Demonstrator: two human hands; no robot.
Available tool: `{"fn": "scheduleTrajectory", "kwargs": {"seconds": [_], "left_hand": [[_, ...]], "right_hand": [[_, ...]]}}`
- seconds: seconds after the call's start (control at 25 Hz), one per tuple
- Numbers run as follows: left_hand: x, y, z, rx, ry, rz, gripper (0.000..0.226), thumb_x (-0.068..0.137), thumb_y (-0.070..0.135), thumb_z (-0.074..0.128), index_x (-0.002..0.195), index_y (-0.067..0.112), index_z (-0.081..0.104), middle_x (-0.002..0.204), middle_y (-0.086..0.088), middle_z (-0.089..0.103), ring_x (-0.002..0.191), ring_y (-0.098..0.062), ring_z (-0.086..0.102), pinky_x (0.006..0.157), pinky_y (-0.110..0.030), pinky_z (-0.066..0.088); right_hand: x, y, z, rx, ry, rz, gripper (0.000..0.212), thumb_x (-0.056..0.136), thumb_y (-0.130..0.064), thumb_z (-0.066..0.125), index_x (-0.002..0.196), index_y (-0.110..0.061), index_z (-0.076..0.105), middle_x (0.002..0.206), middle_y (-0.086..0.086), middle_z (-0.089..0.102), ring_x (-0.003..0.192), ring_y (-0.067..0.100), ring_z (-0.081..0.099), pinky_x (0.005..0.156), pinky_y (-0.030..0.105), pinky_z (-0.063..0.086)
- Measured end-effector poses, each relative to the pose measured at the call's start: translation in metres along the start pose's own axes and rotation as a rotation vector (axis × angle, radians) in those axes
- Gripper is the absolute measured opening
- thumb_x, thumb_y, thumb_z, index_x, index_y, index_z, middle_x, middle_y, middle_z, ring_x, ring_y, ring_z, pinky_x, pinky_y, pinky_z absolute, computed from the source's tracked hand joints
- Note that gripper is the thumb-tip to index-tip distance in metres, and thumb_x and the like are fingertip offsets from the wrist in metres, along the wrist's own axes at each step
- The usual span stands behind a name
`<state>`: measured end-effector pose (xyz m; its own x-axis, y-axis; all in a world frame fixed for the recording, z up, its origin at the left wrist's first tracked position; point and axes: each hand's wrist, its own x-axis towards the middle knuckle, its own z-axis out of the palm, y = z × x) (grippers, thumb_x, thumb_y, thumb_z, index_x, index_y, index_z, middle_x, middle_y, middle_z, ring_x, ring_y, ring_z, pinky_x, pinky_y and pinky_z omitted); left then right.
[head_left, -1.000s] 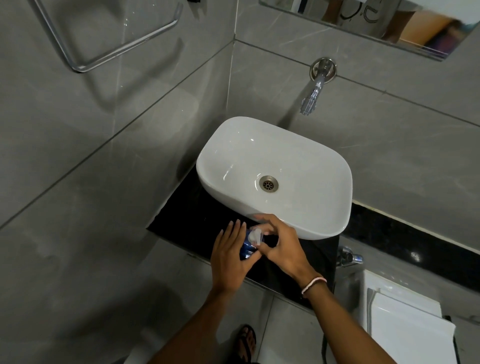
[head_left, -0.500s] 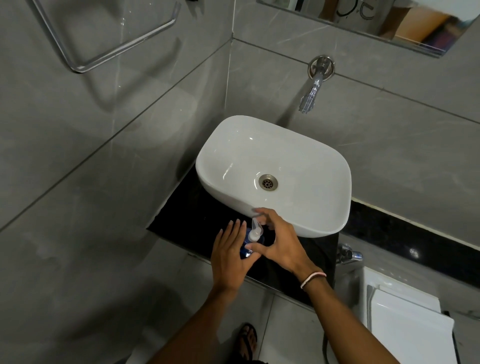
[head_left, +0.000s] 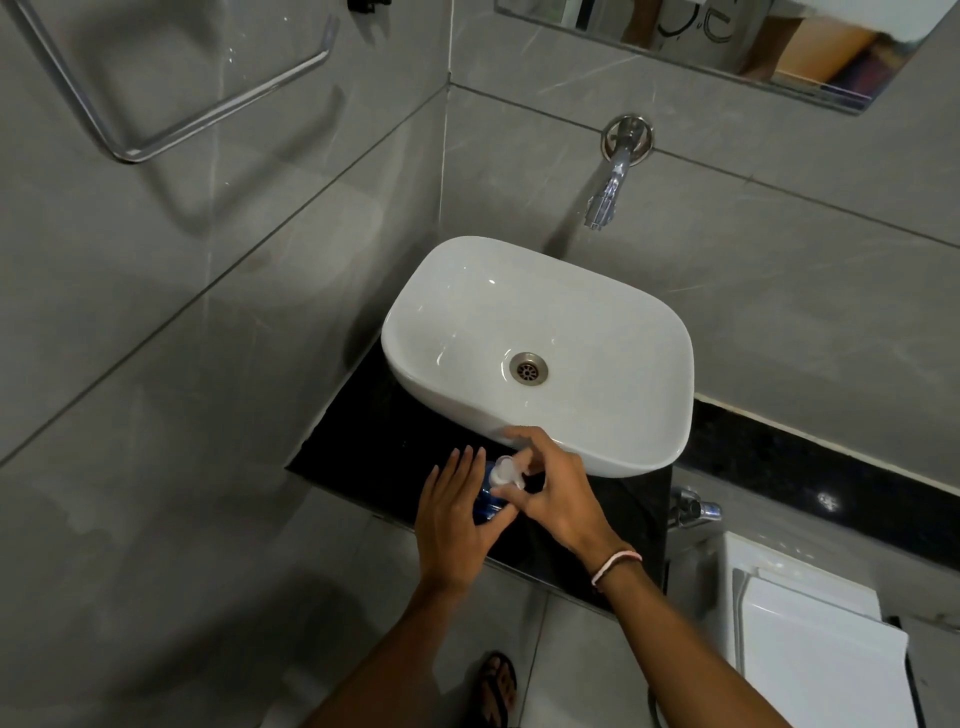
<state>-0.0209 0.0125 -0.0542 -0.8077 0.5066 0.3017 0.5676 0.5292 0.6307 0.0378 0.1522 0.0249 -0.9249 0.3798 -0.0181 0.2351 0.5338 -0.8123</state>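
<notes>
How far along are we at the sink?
Early. Done: the blue pump bottle stands on the black counter by the basin. In hand: the right hand grips its white pump head, the left hand flat beside it. Left: no water runs from the tap, so washing looks not yet begun.

Bathroom, home-like. White countertop basin (head_left: 467, 322) at centre on black stone counter (head_left: 363, 441). Chrome wall tap (head_left: 610, 182) at 1 o'clock, mirror (head_left: 727, 47) edge above it. Chrome towel rail (head_left: 208, 111) at 10 o'clock. Grey wall tiles (head_left: 156, 415) all round. White toilet cistern (head_left: 810, 623) at 4 o'clock. Blue pump bottle (head_left: 488, 501) on counter, 6 o'clock of basin.
</notes>
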Motion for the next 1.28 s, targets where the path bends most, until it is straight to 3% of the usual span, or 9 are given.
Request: {"fn": "scheduleTrajectory", "kwargs": {"seconds": [0.12,0.24,0.4,0.56,0.72,0.96,1.08,1.2,1.28], "left_hand": [[0.001,0.001,-0.001,0.008,0.007,0.004,0.076,0.073,0.048,0.078,0.135,0.010,0.057,0.137,-0.010,0.061,0.133,-0.025,0.051,0.108,-0.052,0.044],[0.000,0.003,-0.002,0.018,0.019,-0.007,0.076,0.074,0.054,0.073,0.134,0.010,0.058,0.136,-0.010,0.062,0.131,-0.027,0.053,0.109,-0.050,0.043],[0.001,0.002,-0.002,0.016,0.027,0.006,0.075,0.073,0.053,0.074,0.132,0.010,0.060,0.135,-0.010,0.063,0.131,-0.027,0.053,0.107,-0.052,0.045],[0.001,0.002,-0.002,0.014,0.017,-0.008,0.076,0.069,0.046,0.082,0.133,0.012,0.059,0.135,-0.008,0.063,0.131,-0.025,0.053,0.106,-0.053,0.045],[0.002,0.002,-0.002,0.016,0.003,-0.021,0.071,0.073,0.052,0.075,0.131,0.014,0.060,0.135,-0.008,0.063,0.132,-0.025,0.052,0.110,-0.051,0.042],[0.000,0.002,-0.003,0.016,-0.014,-0.041,0.072,0.070,0.046,0.082,0.131,0.014,0.060,0.135,-0.008,0.064,0.131,-0.026,0.053,0.110,-0.051,0.041],[0.000,0.003,-0.002,0.024,-0.026,-0.058,0.070,0.073,0.047,0.080,0.132,0.015,0.060,0.136,-0.008,0.063,0.133,-0.026,0.051,0.111,-0.051,0.041],[0.001,0.003,-0.002,0.043,-0.038,-0.070,0.071,0.071,0.046,0.081,0.132,0.016,0.060,0.135,-0.008,0.064,0.132,-0.027,0.052,0.110,-0.052,0.041],[0.000,0.004,-0.003,0.047,-0.046,-0.076,0.072,0.070,0.045,0.083,0.132,0.016,0.060,0.135,-0.007,0.064,0.132,-0.027,0.052,0.110,-0.052,0.041]], "right_hand": [[0.007,-0.004,-0.005,-0.110,-0.042,-0.015,0.068,0.074,-0.029,0.093,0.133,-0.026,0.060,0.104,-0.005,0.072,0.099,0.010,0.067,0.091,0.022,0.056],[0.009,-0.003,-0.009,-0.090,-0.089,-0.064,0.060,0.081,-0.012,0.086,0.135,-0.019,0.062,0.113,-0.005,0.076,0.109,0.006,0.069,0.101,0.018,0.052],[0.012,-0.012,-0.007,-0.282,-0.050,-0.116,0.047,0.081,-0.019,0.085,0.122,-0.022,0.063,0.099,-0.004,0.072,0.095,0.015,0.068,0.085,0.027,0.057],[0.013,-0.013,-0.008,-0.258,-0.181,-0.147,0.062,0.084,-0.018,0.083,0.139,-0.021,0.056,0.124,0.002,0.072,0.116,0.017,0.066,0.103,0.031,0.053],[0.003,-0.008,-0.003,-0.201,-0.080,-0.107,0.036,0.089,-0.019,0.078,0.119,-0.025,0.058,0.107,-0.001,0.073,0.097,0.013,0.070,0.087,0.036,0.060],[-0.001,-0.004,-0.002,-0.061,-0.110,-0.086,0.061,0.090,-0.017,0.078,0.139,-0.033,0.045,0.122,0.000,0.072,0.116,0.008,0.067,0.102,0.021,0.053],[-0.006,-0.004,0.002,-0.011,-0.054,-0.048,0.047,0.093,-0.017,0.072,0.126,-0.039,0.047,0.111,-0.002,0.071,0.103,0.007,0.067,0.090,0.018,0.056],[-0.009,-0.003,0.007,0.007,-0.013,-0.010,0.036,0.094,-0.019,0.071,0.116,-0.034,0.045,0.101,0.000,0.069,0.089,0.018,0.067,0.077,0.033,0.061],[-0.008,-0.004,0.006,0.001,-0.012,-0.024,0.040,0.093,-0.016,0.072,0.118,-0.030,0.045,0.105,0.001,0.069,0.092,0.018,0.068,0.079,0.034,0.061]]}}
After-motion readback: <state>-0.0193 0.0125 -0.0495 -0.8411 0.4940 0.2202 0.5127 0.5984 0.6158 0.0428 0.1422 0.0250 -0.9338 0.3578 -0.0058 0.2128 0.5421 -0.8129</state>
